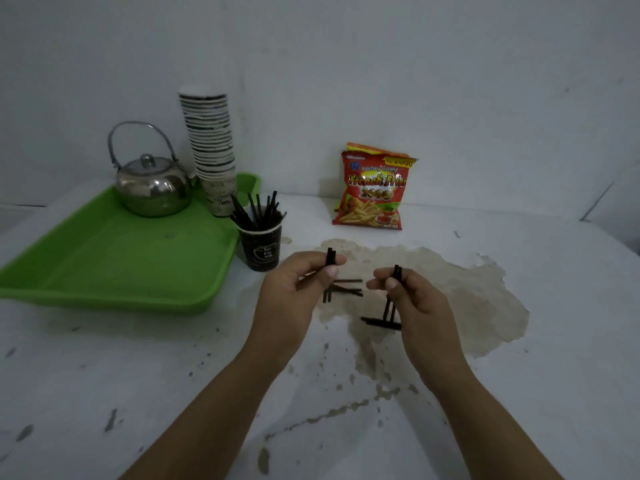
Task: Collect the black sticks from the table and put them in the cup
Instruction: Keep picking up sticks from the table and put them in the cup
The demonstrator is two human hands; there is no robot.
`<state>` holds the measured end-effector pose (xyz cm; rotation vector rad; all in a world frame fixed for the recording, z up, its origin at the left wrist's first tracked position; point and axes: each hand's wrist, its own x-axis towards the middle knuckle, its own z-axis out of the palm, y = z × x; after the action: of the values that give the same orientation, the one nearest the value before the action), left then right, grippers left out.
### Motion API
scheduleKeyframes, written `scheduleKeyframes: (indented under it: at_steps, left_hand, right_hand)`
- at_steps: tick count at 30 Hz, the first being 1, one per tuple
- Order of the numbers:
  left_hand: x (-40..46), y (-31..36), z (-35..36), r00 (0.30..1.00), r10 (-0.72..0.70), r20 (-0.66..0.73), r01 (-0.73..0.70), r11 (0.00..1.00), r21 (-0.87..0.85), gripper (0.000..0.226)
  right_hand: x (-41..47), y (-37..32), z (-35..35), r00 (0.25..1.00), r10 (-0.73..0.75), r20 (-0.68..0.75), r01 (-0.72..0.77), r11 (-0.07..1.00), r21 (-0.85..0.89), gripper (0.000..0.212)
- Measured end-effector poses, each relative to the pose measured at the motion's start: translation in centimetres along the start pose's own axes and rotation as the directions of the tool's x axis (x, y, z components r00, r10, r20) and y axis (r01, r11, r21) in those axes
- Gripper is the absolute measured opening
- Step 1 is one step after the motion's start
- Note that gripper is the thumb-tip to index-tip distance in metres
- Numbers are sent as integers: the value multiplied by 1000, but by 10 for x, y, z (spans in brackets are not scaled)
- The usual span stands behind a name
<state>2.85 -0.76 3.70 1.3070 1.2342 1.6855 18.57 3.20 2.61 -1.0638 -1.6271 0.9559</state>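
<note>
Head view shows the job well under way. The black cup (260, 249) stands on the desk (519, 375) just beside the green tray (114, 261) and already bristles with a good bundle of black sticks (256, 211).

The left hand (294, 289) pinches a couple of sticks (330, 257) between thumb and forefinger, their upper ends poking up near the cup. The right hand (412, 299) likewise has its fingers (393, 285) clamped on a small bunch (397, 273) that hangs down toward the desk.

Still to be collected: a loose cluster (344, 288) lying between the two hands, and another few (379, 322) lying flat below the right hand's bunch. I judge that more than half is done; both held lots have yet to go into the cup, then the two remaining clusters.
</note>
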Motion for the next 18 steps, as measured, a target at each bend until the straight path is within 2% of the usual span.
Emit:
scheduleKeyframes:
  at_steps: [4,7,12,15,18]
  left_hand:
    - [19,27,-29,998,38,-52,-37,999,15,22]
    - [40,49,-54,993,92,-76,-89,995,38,24]
    - [79,80,-87,942,314,-120,-267,916,300,25]
    - [102,80,-99,924,356,-140,-272,869,414,25]
    - [115,68,-103,916,378,-131,-262,814,519,39]
  right_hand:
    - [20,-19,14,996,-81,35,85,986,-147,18]
    - [43,-44,29,986,-153,62,159,979,-126,19]
    - [84,-97,56,972,-231,38,230,973,20,18]
    - [105,-118,74,963,-266,33,265,964,24,17]
    - [118,-121,96,966,-254,41,256,966,-30,16]
